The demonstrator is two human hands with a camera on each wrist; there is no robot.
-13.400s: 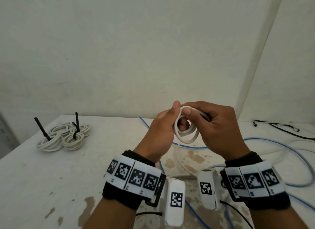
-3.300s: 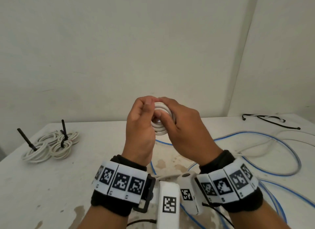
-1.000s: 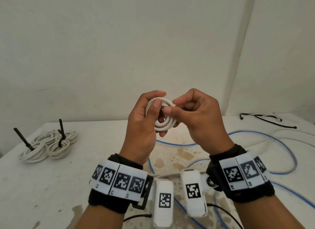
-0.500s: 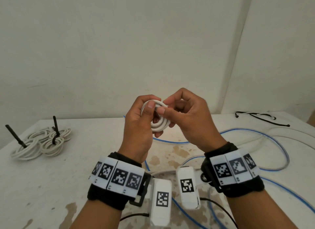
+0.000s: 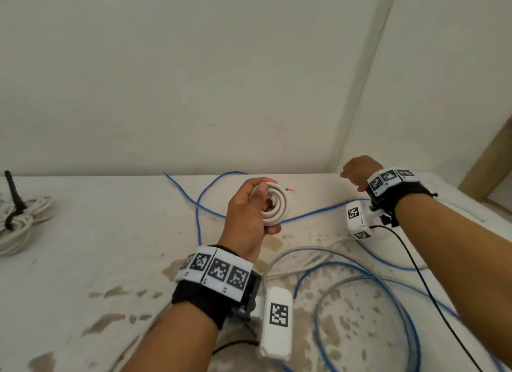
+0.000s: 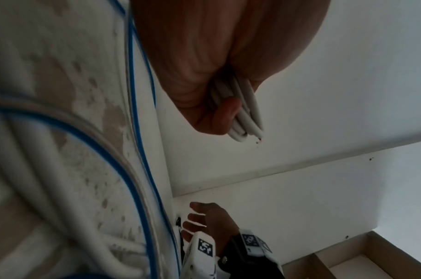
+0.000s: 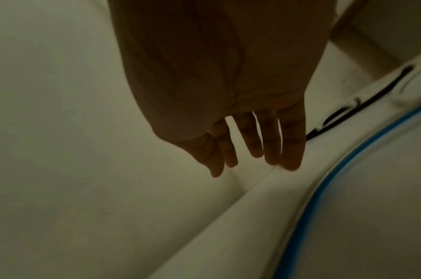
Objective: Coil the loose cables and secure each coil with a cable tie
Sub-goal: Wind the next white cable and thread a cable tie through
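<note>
My left hand holds a small white cable coil upright above the table, thumb on its top and fingers curled round its rim; a short red wire end sticks out of it. The left wrist view shows the coil edge-on between thumb and fingers. My right hand has reached far right toward the wall corner, fingers straight and spread, holding nothing. Black cable ties lie on the table just beyond its fingertips.
Loose blue cables and a white cable loop over the stained white table. Tied white coils with upright black ties sit at the far left. A cardboard box stands beyond the right edge.
My right hand let go of the coil and swung out to the right toward the black ties. The left hand lowered slightly, keeping the coil alone.
</note>
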